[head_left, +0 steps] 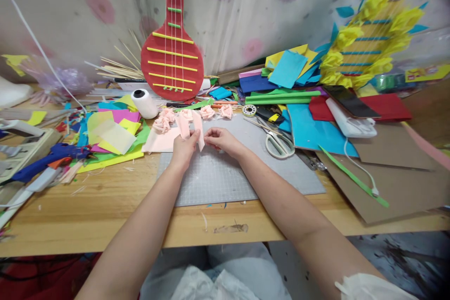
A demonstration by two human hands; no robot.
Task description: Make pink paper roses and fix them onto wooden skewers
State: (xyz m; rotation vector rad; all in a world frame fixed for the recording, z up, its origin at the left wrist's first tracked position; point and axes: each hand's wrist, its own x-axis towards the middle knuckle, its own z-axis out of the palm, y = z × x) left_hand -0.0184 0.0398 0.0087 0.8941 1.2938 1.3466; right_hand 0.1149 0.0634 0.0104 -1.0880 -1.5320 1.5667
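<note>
— Pink strip: who is holding it?
— Both hands: left hand and right hand are pinching it over the grey cutting mat.
— What is lying beyond the mat?
— Four pink rosettes, one pair of scissors, one thread spool.
</note>
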